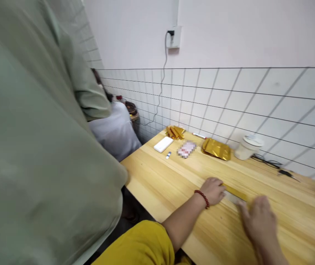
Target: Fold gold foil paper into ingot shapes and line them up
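Observation:
On the wooden table, a narrow strip of gold foil paper [235, 192], with a pale side showing along it, lies between my two hands. My left hand [214, 190], with a dark red beaded bracelet at its wrist, has its fingers closed at the strip's left end. Over the right end is my right hand [261, 217], smeared by motion; its thumb reaches toward the pale side and its exact grip is unclear. Farther back lies a stack of gold foil sheets [216, 149]. Several folded gold strips [175, 132] are piled at the table's far left corner.
A white power bank-like block [163, 144], a small blue-and-white item [168, 155] and a blurred-out pink item [186, 149] lie at the back. A lidded cup [248, 146], a marker [199, 135] and a key [288, 174] line the wall. A person in green [49, 147] stands close at left.

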`<state>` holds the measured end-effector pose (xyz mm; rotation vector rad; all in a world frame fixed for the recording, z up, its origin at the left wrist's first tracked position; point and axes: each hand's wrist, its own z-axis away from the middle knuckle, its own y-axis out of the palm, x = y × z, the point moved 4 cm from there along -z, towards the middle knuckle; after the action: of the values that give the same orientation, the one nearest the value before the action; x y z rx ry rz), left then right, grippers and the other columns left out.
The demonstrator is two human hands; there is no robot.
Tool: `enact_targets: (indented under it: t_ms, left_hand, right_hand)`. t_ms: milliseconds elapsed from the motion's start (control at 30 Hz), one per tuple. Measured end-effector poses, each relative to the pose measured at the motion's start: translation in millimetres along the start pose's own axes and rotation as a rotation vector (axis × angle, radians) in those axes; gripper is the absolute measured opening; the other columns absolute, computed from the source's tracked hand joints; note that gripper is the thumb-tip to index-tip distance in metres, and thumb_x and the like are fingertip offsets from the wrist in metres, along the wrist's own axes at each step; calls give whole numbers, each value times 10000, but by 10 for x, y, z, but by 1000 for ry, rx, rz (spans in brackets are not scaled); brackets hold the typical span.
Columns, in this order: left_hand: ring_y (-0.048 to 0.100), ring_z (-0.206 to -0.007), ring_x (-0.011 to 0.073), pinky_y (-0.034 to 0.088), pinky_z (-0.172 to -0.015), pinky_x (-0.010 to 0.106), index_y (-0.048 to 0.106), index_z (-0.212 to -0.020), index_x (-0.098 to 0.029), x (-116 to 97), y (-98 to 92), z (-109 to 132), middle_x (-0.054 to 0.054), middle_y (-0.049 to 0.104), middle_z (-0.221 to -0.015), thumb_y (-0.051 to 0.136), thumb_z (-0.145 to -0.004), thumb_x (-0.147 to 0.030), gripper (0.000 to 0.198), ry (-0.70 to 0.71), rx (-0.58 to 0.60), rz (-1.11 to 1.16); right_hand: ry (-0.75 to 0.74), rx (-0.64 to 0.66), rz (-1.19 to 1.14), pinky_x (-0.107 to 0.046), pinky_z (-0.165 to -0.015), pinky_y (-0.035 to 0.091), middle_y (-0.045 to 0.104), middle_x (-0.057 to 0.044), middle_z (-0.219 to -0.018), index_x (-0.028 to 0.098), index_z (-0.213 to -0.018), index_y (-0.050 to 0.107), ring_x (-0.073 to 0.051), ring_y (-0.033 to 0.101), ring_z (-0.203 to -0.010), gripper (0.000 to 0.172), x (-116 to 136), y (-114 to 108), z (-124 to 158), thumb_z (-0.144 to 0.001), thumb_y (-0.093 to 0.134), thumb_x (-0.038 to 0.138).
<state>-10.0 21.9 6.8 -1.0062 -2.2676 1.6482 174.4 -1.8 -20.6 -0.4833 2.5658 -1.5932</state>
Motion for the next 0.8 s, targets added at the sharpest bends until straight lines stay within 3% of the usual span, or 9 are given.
enact_targets:
  t_ms: [67, 167, 267, 333, 500, 700, 800]
  left_hand:
    - [607, -1033, 232, 480, -927, 390, 669, -1018, -147, 1, -48, -19, 94, 666, -1010, 580, -916, -279, 189, -24, -15, 28]
    - [607, -1011, 211, 480, -936, 361, 678, -976, -146, 14, -56, -55, 86, 665, -1001, 565, -914, -227, 152, -26, 9, 72]
    - [590, -1094, 213, 455, -1004, 384, 688, -1026, -161, 35, -45, -71, 95, 661, -1116, 553, -932, -234, 180, -27, -14, 99]
    - [587, -1115, 213, 451, -1020, 389, 692, -1025, -168, 48, -31, -70, 93, 661, -1145, 578, -918, -238, 171, -30, -20, 111]
    - [579, -1166, 221, 450, -1043, 403, 695, -1049, -181, 84, 3, -75, 86, 655, -1218, 617, -897, -253, 186, -55, -23, 129]
    - [576, -1173, 222, 449, -1044, 405, 699, -1047, -186, 111, 25, -83, 78, 655, -1232, 624, -898, -264, 185, -72, -41, 157]
    - [577, -1171, 226, 447, -1043, 405, 698, -1036, -182, 112, 12, -86, 83, 654, -1229, 630, -895, -266, 178, -67, -34, 170]
  right_hand:
    - [-25, 32, -38, -590, -1103, 298, 326, -320, -1540, -4, -1516, 269, -385, 266, -1462, 771, 208, -40, -122, -979, 196, 544]
    - [-109, 211, -50, -555, -1164, 225, 331, -245, -1569, 40, -1496, 364, -327, 275, -1471, 740, 487, 29, -248, -988, 206, 555]
    - [-81, 379, -38, -536, -1180, 200, 312, -241, -1576, 0, -1488, 370, -312, 267, -1475, 791, 565, 124, -244, -986, 199, 588]
    - [-68, 418, -29, -539, -1183, 188, 299, -227, -1586, 13, -1502, 355, -303, 244, -1485, 805, 543, 151, -210, -984, 181, 604]
    - [-6, 365, 16, -585, -1168, 178, 320, -229, -1578, 55, -1507, 367, -317, 254, -1479, 834, 331, 175, -153, -967, 138, 648]
    - [107, 308, 33, -662, -1138, 158, 359, -258, -1547, 50, -1514, 345, -364, 303, -1449, 889, -117, 208, -37, -938, 124, 690]
    - [197, 194, 3, -680, -1111, 197, 355, -307, -1529, -2, -1513, 309, -408, 303, -1438, 942, -213, 136, -32, -926, 123, 710]
